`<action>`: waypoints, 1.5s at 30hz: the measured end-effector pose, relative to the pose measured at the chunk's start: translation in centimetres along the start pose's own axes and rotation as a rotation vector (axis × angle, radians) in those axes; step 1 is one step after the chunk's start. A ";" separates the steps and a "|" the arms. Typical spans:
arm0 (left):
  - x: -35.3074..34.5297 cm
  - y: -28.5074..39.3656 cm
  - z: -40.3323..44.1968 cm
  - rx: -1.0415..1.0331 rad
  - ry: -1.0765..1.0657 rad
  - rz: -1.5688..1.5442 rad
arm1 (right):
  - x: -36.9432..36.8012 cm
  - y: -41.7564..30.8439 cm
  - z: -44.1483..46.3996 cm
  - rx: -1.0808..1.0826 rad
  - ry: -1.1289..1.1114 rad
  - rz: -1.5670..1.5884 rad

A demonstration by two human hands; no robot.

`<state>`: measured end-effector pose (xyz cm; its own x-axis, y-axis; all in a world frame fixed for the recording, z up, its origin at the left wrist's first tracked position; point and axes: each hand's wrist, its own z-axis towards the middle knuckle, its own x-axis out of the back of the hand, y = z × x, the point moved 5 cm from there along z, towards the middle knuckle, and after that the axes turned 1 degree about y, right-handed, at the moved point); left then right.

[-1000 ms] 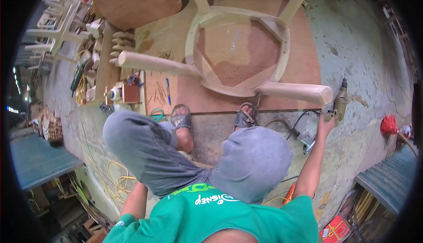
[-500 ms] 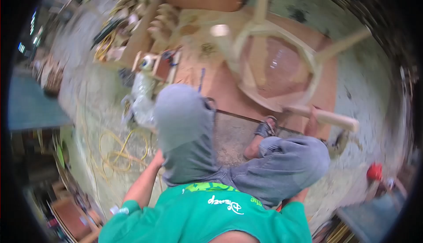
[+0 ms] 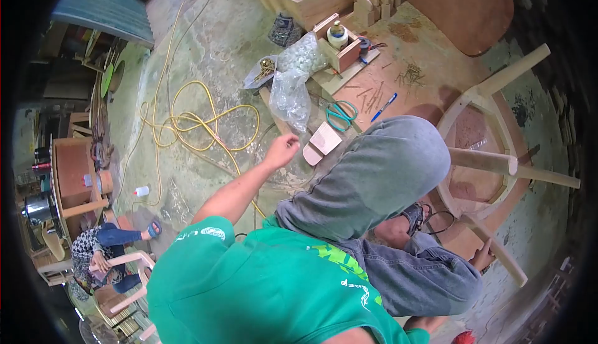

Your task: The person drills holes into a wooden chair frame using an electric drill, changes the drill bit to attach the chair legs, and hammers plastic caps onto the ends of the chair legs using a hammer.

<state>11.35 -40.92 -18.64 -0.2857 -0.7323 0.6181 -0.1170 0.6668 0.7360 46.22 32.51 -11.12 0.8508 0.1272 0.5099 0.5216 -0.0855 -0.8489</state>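
My left hand (image 3: 283, 151) is above the floor with its fingers curled and nothing visible in them. Just right of it lie a pale wooden block with a rounded end (image 3: 324, 142), green-handled scissors (image 3: 341, 116) and a clear plastic bag (image 3: 291, 100). My right hand (image 3: 483, 257), partly hidden beyond my knee, is wrapped against a leg of the upturned wooden chair frame (image 3: 498, 252). That frame rests on a plywood sheet (image 3: 430, 51), where a blue pen (image 3: 384, 107) and loose screws (image 3: 372, 98) lie.
Yellow cord (image 3: 215, 116) loops over the floor at left. A wooden tray with a white bottle (image 3: 337, 35) and a bin of wood pieces (image 3: 305, 7) stand at the top. At lower left a co-worker (image 3: 103, 250) sits by another chair frame (image 3: 128, 258).
The view has swung left. My left hand has come forward from beside my knee to near the wooden block. My right hand has moved from the drill to the chair leg.
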 end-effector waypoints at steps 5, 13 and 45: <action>1.5 0.0 4.2 0.061 0.006 -0.017 | 0.7 1.8 -6.6 0.103 0.096 -0.151; 5.0 6.3 6.9 -0.476 0.513 0.230 | 5.5 1.1 -11.6 0.152 0.119 -0.166; 2.7 1.0 11.9 -0.046 -0.356 0.837 | 14.6 -1.1 -14.3 0.198 0.157 -0.197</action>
<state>-0.81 -40.62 -19.54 -0.5377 0.0796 0.8394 0.2964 0.9498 0.0998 59.03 20.37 -0.74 0.7420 -0.0328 0.6695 0.6679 0.1213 -0.7343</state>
